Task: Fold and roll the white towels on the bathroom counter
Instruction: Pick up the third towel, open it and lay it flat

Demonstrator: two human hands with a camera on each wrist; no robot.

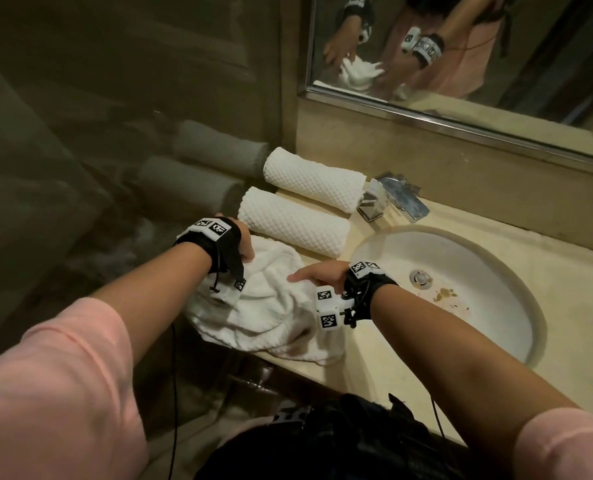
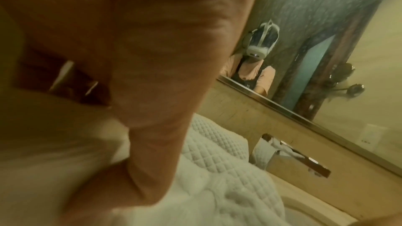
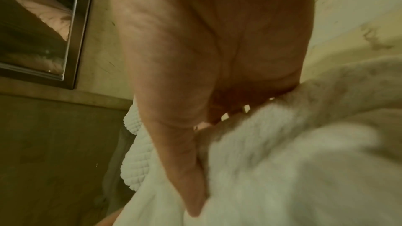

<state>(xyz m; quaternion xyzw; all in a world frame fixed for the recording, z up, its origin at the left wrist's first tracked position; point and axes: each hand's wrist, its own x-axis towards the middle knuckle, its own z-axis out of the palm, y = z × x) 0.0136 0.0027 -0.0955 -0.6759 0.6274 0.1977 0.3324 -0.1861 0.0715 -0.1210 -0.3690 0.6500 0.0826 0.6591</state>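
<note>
Towel (image 1: 271, 306) folds hide fingers of both gripping hands.

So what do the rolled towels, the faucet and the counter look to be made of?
Rolled towels: white cloth, seemingly cotton, with a quilted diamond weave.
Faucet: polished metal, likely chrome, mirror-bright and reflective.
Counter: cream stone, perhaps marble or an imitation, smooth and faintly mottled.

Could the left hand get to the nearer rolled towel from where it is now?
Probably yes. The left hand grips the crumpled towel right beside the nearer rolled towel, with nothing between them; it would need to release first.
</note>
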